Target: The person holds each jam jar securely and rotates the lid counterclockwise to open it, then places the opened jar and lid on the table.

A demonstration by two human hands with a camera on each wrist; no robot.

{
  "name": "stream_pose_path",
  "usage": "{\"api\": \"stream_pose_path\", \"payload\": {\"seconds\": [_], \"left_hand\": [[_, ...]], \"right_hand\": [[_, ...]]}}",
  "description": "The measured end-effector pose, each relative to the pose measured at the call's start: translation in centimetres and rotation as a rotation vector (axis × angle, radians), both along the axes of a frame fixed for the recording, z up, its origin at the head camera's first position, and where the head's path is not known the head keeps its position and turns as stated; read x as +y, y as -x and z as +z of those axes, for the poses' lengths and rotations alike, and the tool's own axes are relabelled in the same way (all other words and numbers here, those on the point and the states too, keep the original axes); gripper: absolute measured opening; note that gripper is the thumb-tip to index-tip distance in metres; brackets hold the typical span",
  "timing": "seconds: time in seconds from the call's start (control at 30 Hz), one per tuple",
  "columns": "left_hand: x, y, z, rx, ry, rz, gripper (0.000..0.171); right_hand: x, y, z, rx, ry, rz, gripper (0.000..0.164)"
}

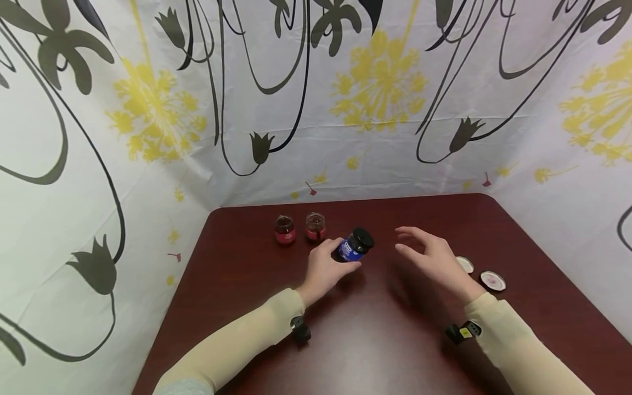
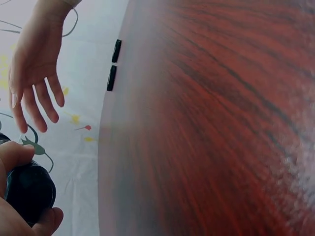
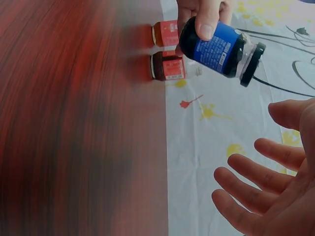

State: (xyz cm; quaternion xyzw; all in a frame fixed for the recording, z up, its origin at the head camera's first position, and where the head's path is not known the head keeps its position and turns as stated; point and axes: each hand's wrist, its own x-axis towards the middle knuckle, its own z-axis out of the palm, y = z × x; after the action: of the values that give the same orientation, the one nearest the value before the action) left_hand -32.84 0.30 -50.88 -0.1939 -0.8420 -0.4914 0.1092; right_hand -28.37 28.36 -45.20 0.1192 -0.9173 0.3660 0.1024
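Note:
My left hand [image 1: 326, 270] grips a small dark jar [image 3: 216, 49] with a blue label and a black lid [image 1: 363, 239]. It holds the jar tilted above the table, the lid end toward my right hand. The lid sits on the jar's mouth, with clear glass showing just below it in the right wrist view. My right hand [image 1: 434, 262] hovers to the right of the jar, apart from it, fingers spread and holding nothing. In the left wrist view only the jar's dark base end [image 2: 30, 191] shows between the fingers.
Two lidless glass jars with red labels, one [image 1: 285, 230] left of the other [image 1: 315, 226], stand at the back left of the dark red table [image 1: 345, 340]. Two lids, one [image 1: 492, 281] nearer and one [image 1: 464, 265] partly behind my right hand, lie on the right. A patterned cloth [image 1: 316, 109] surrounds the table.

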Motion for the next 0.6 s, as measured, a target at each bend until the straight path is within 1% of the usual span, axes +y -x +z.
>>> {"api": "stream_pose_path", "payload": {"seconds": [0.17, 0.33, 0.6], "left_hand": [[-0.2, -0.3, 0.3, 0.012, 0.006, -0.01, 0.07], [-0.3, -0.8, 0.4, 0.016, 0.035, -0.011, 0.07], [-0.5, -1.4, 0.3, 0.025, 0.062, -0.02, 0.07]], "right_hand": [[-0.7, -0.1, 0.1, 0.01, 0.012, 0.029, 0.043], [-1.2, -0.2, 0.1, 0.026, 0.02, 0.04, 0.042], [-1.8, -0.4, 0.0, -0.003, 0.041, 0.073, 0.042]]}}
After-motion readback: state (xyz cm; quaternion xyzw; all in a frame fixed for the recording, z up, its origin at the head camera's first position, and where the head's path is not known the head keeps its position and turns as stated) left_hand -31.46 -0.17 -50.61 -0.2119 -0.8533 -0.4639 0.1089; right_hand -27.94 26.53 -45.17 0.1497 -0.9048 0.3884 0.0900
